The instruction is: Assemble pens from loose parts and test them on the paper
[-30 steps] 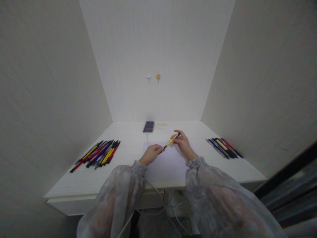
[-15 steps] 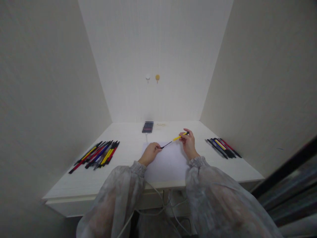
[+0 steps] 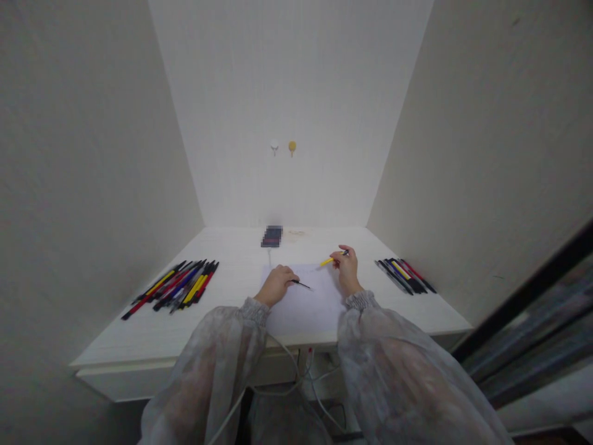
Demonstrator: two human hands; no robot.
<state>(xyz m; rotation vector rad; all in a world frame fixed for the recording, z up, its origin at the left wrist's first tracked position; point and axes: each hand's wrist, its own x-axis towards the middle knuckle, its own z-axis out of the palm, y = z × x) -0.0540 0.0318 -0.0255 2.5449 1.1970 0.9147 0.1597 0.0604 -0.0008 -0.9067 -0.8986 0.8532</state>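
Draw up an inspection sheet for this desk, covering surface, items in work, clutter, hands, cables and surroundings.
Surface: white desk, with a white paper sheet near the front edge.
Items in work: yellow barrel and thin dark pen part, apart from each other.
Clutter: mixed-color pens at left, a smaller pen group at right; pixelated dark object at the back.
Hands: left hand grips the dark part; right hand holds the barrel.
Cables: pale cables loop below the desk's front edge.
Surroundings: pale walls on three sides; white hook and yellow hook on the back wall.
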